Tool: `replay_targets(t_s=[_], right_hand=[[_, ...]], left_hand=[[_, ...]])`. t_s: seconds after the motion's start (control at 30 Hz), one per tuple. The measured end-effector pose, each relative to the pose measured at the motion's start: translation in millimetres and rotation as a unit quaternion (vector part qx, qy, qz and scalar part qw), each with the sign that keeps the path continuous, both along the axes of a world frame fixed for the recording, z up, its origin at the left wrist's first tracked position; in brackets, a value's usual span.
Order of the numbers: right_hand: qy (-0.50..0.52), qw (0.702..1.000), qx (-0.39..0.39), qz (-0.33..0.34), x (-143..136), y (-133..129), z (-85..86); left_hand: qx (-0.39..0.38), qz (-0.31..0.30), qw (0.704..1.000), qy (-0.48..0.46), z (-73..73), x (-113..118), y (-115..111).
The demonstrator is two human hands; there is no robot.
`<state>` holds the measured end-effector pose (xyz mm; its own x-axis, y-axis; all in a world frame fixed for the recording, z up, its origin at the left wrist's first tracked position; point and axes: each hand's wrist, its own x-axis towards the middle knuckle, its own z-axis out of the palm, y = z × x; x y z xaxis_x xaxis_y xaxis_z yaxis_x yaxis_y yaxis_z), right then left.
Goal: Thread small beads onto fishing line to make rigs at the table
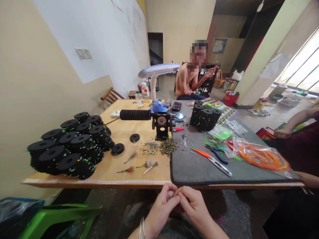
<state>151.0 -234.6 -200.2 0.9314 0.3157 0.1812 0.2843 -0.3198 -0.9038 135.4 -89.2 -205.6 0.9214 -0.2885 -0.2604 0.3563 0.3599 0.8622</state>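
Observation:
My left hand (161, 207), with bracelets at the wrist, and my right hand (195, 204) meet just below the table's front edge. Their fingers are pinched together at the tips; anything between them is too small or hidden to make out. Beyond them on the wood are small brushes (149, 168) and a heap of tiny dark beads (168, 146). Behind the beads stands a black clamp device (161, 125) with a ribbed foam roll (135, 115). An orange-and-silver cutter (211, 161) lies on the grey mat (191, 171).
Many black foam spools (52, 154) stand at the left, others (205, 116) at the back right. A lamp (158, 70), blue-handled pliers (216, 154) and bagged orange cord (264, 157) are on the table. One person (188, 79) sits behind; another's arm (296, 122) shows at right.

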Motion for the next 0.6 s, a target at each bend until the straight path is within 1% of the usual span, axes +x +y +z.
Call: replay_targets(t_s=[0.1, 0.27, 0.3, 0.37, 0.47, 0.53, 0.6], right_hand=[[0.0, 1.0, -0.003, 0.01, 0.9, 0.4, 2.8], [0.095, 0.994, 0.054, 0.013, 3.3, 2.8, 1.1], [0.102, 0.993, 0.059, 0.013, 3.2, 3.0, 0.4], [0.069, 0.997, 0.042, 0.008, 2.4, 2.5, -0.6], [-0.006, 1.0, -0.007, 0.0, 0.5, 0.6, -0.9], [-0.027, 0.999, -0.028, 0.006, -0.5, -0.8, -0.5], [-0.031, 0.999, -0.037, 0.015, -0.8, -1.7, -0.1]], left_hand=[[0.014, 0.002, 1.0, -0.013, 0.7, -0.1, -0.2], [-0.024, 0.003, 0.999, -0.023, -4.1, -0.3, 1.2], [-0.031, 0.002, 0.999, -0.026, -4.9, -0.3, 1.4], [-0.028, 0.001, 0.999, -0.023, -5.3, -0.3, 1.7], [0.013, -0.009, 1.0, 0.011, -3.3, -0.9, 1.7], [0.047, -0.015, 0.999, 0.024, -1.5, -1.5, 1.5], [0.074, -0.012, 0.997, 0.013, -0.4, -1.8, 1.2]])
